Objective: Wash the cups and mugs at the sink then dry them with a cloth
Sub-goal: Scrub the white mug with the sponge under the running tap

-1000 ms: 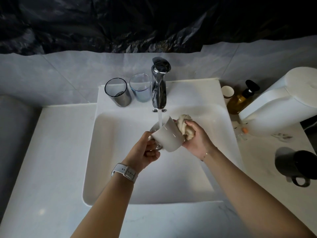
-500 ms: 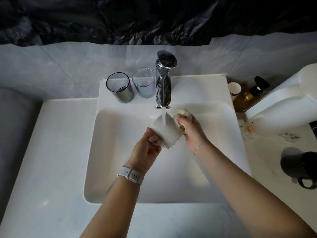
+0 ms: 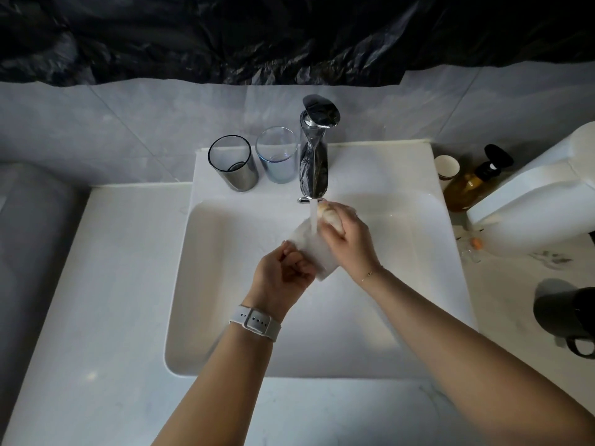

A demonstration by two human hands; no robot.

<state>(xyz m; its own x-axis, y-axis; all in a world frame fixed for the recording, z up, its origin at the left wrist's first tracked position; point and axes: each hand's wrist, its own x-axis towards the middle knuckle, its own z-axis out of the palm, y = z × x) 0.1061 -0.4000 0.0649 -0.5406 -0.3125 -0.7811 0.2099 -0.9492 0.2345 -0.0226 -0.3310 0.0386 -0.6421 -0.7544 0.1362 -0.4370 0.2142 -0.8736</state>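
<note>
Left hand grips blurred mug; right hand clutches half-hidden sponge.

The tap at upper centre was polished chrome metal, mirror-bright and streaked with reflections. The sink below it looked like smooth white ceramic with a soft gloss, and the countertop around it was pale, smooth stone-like material with faint veining at the right. Left of the tap stood a smoky tumbler and a clear bluish tumbler, both transparent and shiny. The white mug in mid-frame appeared glazed, though blurred. Across the top hung crinkled glossy black plastic sheeting. At right, an amber translucent bottle and a matt dark mug.
</note>
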